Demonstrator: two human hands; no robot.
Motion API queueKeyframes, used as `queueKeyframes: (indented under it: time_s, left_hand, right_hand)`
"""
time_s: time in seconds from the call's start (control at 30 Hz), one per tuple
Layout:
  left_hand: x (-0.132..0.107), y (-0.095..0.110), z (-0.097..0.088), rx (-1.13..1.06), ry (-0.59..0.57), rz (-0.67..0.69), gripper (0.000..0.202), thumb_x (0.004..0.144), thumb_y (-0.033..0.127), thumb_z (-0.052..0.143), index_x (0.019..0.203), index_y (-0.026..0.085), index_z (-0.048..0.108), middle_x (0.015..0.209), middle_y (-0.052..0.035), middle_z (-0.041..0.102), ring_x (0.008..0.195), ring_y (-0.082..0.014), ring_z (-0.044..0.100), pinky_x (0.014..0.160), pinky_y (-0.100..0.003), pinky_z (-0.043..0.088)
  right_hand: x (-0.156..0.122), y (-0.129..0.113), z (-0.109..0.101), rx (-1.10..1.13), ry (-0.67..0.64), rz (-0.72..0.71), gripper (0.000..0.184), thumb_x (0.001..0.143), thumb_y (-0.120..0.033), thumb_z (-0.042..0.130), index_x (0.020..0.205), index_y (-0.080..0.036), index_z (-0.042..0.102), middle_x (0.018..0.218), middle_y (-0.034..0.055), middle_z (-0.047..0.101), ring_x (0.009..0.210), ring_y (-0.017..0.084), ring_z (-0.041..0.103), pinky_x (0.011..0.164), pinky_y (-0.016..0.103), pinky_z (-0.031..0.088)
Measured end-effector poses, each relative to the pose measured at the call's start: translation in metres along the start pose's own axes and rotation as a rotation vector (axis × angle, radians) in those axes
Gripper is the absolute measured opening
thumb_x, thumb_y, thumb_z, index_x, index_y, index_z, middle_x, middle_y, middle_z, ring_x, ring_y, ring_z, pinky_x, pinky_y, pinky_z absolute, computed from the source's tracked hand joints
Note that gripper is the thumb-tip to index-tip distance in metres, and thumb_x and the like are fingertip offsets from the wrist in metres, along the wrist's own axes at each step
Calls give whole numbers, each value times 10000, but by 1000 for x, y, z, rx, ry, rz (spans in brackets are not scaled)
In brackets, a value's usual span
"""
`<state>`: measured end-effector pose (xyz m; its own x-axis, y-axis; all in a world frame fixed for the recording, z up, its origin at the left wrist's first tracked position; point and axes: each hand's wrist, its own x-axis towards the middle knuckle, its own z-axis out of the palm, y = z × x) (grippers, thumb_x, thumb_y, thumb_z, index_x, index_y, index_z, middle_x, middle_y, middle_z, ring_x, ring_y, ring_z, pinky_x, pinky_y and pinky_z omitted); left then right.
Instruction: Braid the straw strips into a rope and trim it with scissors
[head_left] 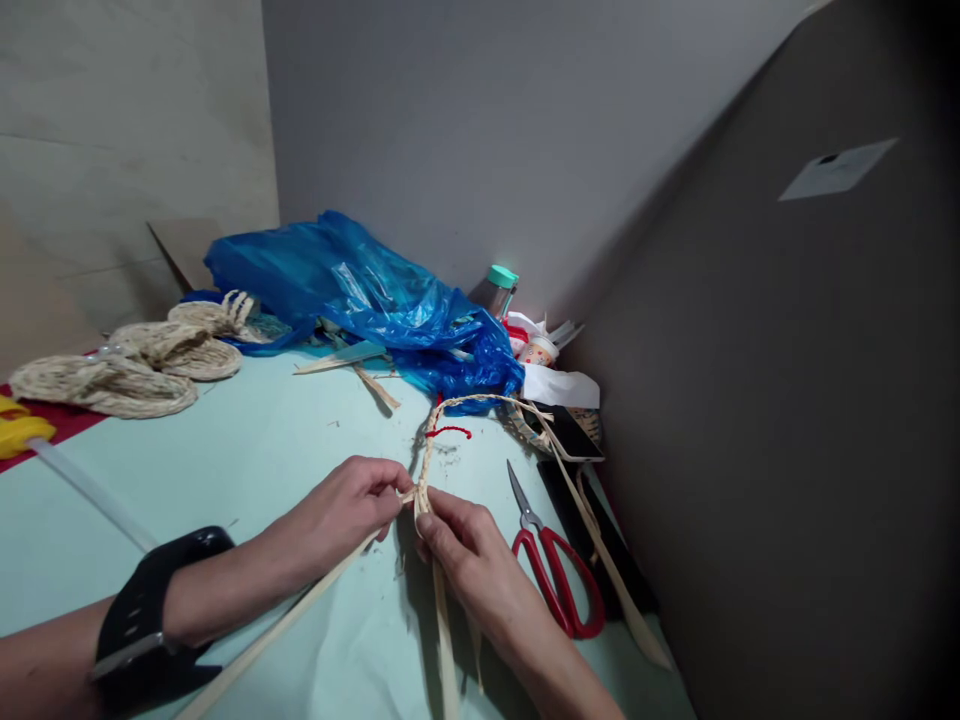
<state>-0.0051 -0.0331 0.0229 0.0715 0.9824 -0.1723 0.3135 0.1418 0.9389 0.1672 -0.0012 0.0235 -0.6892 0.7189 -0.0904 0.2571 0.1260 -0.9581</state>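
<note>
A pale straw braid (427, 452) rises from between my hands and curves away to the right, with a red cord (450, 432) tied on it. My left hand (367, 500) pinches one strand at the braid's lower end; a long flat straw strand (300, 610) trails from it toward the lower left. My right hand (465, 550) is closed on the other strands just below the braid, thumb on top, and their loose ends (444, 640) hang down beneath it. To the right of my right hand lie red-handled scissors (559, 570), blades pointing away.
A blue plastic bag (360, 290) is heaped at the back against the grey wall. Woven straw soles (112, 380) lie at the left near a yellow tool (22, 430). A bottle (499, 288), a phone (574, 435) and a long loose strip (615, 570) are at the right.
</note>
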Motion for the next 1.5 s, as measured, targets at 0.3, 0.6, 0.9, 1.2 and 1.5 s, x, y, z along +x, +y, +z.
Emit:
queueKeyframes:
  time_s: [0.3,0.6,0.9,1.2,1.5]
  left_hand:
    - [-8,9,4,226,73,127,242,839,259,436,747,190,649,725,6,668,725,-171,587,697,-273,400]
    - [-16,23,10,462,102,92,255,848,249,398,705,196,604,714,-21,660,671,-178,567,655,-282,361]
    - [-20,22,14,569,133,98,284,884,338,374,643,216,460,604,-3,541,568,-164,465,586,-283,295]
    - [-21,29,0,479,109,118,296,851,354,451,608,200,519,563,29,498,564,-140,440,553,-256,286]
    - [-19,29,-3,515,95,142,304,852,352,461,598,198,521,548,39,496,547,-128,444,532,-249,287]
  right_hand:
    - [-1,1,-1,97,63,73,415,953,-488,445,718,-162,552,629,-29,437,584,95,353,560,230,263]
    - [5,7,1,83,126,14,469,907,-478,510,567,-155,528,519,-43,375,536,93,303,541,245,222]
    - [4,-3,8,60,216,-31,402,891,-382,488,560,-154,498,547,-20,442,564,106,363,563,252,276]
    - [7,1,-1,101,198,-55,379,845,-370,574,537,-162,495,594,-32,366,630,115,330,597,258,262]
    - [8,2,-3,251,139,32,373,815,-406,635,545,-155,582,476,-66,338,505,79,258,517,250,202]
